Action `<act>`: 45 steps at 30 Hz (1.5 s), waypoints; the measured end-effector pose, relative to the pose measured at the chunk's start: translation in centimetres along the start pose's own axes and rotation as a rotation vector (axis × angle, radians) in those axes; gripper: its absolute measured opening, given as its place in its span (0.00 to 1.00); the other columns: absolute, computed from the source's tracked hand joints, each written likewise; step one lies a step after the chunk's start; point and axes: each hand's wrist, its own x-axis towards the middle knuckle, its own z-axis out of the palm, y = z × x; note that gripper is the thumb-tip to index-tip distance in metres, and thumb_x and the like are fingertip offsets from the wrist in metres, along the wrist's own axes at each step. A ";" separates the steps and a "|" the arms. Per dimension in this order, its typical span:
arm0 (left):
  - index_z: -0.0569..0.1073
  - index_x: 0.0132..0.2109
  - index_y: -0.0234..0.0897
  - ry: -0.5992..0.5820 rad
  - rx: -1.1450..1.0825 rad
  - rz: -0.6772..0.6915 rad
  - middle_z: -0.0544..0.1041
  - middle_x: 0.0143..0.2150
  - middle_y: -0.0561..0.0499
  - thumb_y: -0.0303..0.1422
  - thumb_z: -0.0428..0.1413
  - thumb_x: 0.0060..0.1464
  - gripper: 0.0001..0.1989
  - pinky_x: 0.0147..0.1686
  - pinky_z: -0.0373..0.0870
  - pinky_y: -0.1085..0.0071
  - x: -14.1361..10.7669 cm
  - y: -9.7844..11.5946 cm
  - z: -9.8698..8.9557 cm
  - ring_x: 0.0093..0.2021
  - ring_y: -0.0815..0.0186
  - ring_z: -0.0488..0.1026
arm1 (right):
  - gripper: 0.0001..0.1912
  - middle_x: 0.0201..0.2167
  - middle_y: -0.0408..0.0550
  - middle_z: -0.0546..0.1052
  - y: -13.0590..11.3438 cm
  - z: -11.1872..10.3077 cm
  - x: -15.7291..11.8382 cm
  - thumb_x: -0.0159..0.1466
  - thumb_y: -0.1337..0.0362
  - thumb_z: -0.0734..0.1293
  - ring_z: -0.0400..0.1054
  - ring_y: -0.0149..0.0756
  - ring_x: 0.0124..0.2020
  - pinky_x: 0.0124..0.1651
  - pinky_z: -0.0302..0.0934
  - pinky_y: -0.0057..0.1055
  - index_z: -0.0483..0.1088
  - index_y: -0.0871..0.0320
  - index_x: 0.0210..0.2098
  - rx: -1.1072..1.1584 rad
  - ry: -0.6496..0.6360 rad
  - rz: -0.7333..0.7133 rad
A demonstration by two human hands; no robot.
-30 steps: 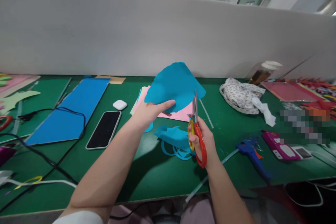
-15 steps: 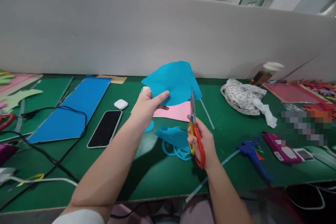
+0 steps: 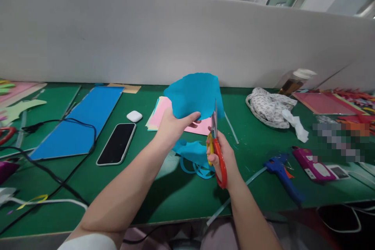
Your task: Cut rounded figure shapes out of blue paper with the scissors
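A blue sheet of paper [image 3: 195, 95] with a curved cut edge is pinched in my left hand [image 3: 178, 125], the thumb on its near side. My right hand [image 3: 227, 152] grips scissors [image 3: 220, 160] with red and yellow handles. Their blades point up and meet the sheet near its right edge. Under the sheet lies a stack of coloured paper [image 3: 164, 111], pink on top. Nearer to me on the table are blue paper offcuts [image 3: 195, 154], some of them thin curved strips.
On the left are a phone [image 3: 116, 143], a white earbud case [image 3: 134, 116], a blue board [image 3: 79, 121] and black cable. To the right sit a blue glue gun [image 3: 283, 175], a magenta device [image 3: 313, 164], a patterned cloth pouch [image 3: 269, 107] and a bottle [image 3: 297, 81]. A white partition [image 3: 187, 39] stands behind.
My left hand has shifted right along with the blue sheet, which has turned. More of the paper stack shows. The scissors stay at the sheet's right side, moved slightly left.
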 end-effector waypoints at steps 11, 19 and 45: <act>0.75 0.37 0.33 -0.118 0.116 -0.069 0.80 0.30 0.51 0.34 0.67 0.45 0.13 0.30 0.76 0.72 -0.8 0.2 0.8 0.26 0.68 0.77 | 0.50 0.43 0.54 0.72 -1.0 -0.3 0.0 0.51 0.25 0.54 0.71 0.42 0.33 0.35 0.70 0.40 0.61 0.56 0.59 -0.024 0.069 0.034; 0.75 0.37 0.33 -0.112 0.087 -0.097 0.80 0.30 0.50 0.33 0.67 0.44 0.13 0.30 0.77 0.71 -0.6 0.3 0.7 0.27 0.66 0.77 | 0.49 0.38 0.53 0.72 -0.9 -0.4 0.1 0.54 0.26 0.52 0.72 0.45 0.36 0.33 0.69 0.37 0.62 0.56 0.58 -0.083 0.077 0.011; 0.75 0.34 0.31 -0.107 0.113 -0.062 0.79 0.28 0.47 0.36 0.66 0.43 0.14 0.29 0.75 0.68 0.1 0.6 -0.4 0.28 0.63 0.77 | 0.40 0.32 0.49 0.73 -0.1 -0.6 0.0 0.59 0.31 0.56 0.71 0.40 0.30 0.30 0.68 0.34 0.67 0.57 0.55 -0.108 0.082 -0.027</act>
